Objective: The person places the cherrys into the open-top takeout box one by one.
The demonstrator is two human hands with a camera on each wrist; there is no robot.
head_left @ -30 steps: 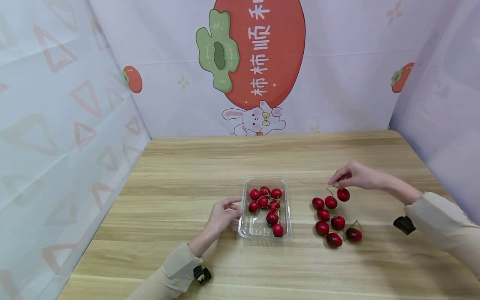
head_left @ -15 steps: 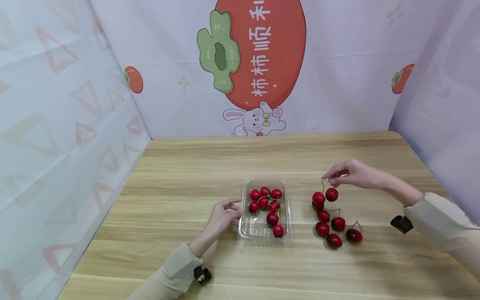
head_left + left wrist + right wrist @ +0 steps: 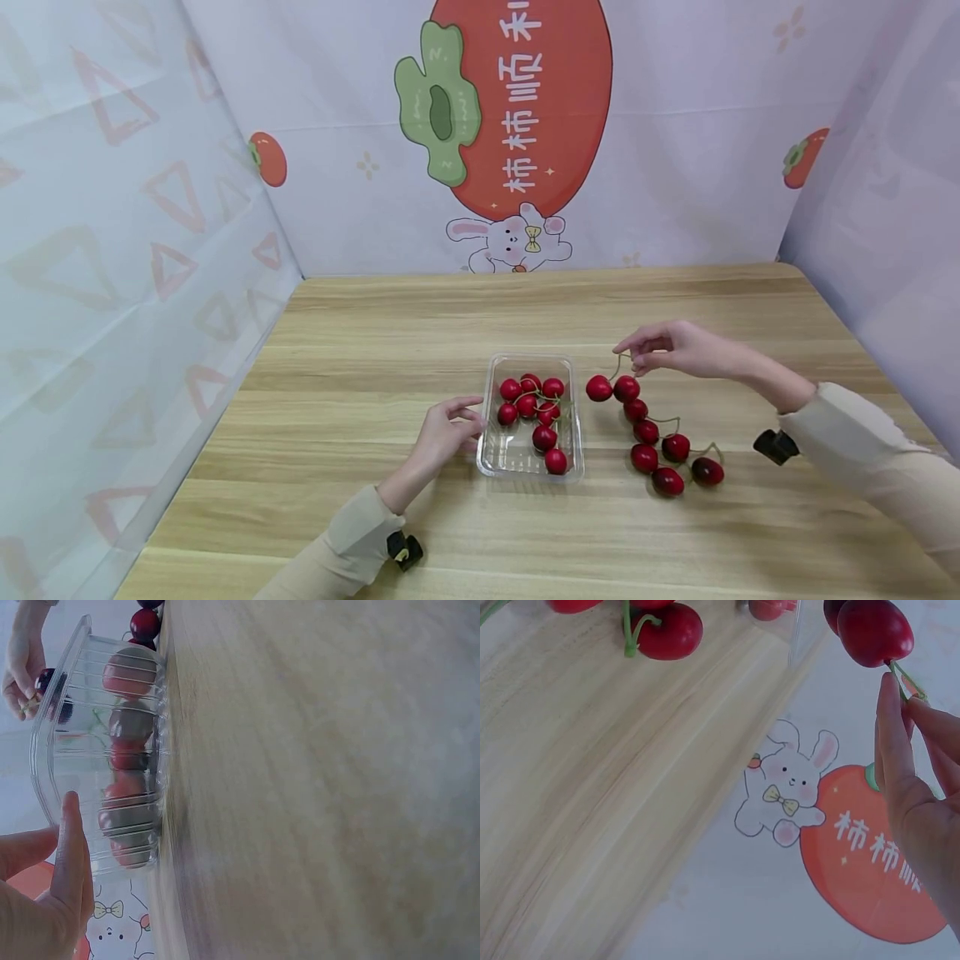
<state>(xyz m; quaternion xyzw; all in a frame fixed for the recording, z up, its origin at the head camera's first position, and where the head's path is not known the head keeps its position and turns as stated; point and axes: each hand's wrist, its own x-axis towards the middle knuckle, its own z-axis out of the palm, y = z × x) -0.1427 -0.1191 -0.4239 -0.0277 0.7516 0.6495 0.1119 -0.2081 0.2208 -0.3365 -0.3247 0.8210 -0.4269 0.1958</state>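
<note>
- Your right hand (image 3: 678,348), right of centre in the head view, pinches the green stem of a pair of cherries (image 3: 612,387); they hang just right of the clear tray (image 3: 528,462).
- Your left hand (image 3: 442,433) rests at the tray's left rim, fingers loosely spread and thumb against its wall, gripping nothing.
- The tray sits at lower centre on the wooden table (image 3: 360,350) and holds several cherries.
- Loose cherries (image 3: 667,454) lie right of the tray.
</note>
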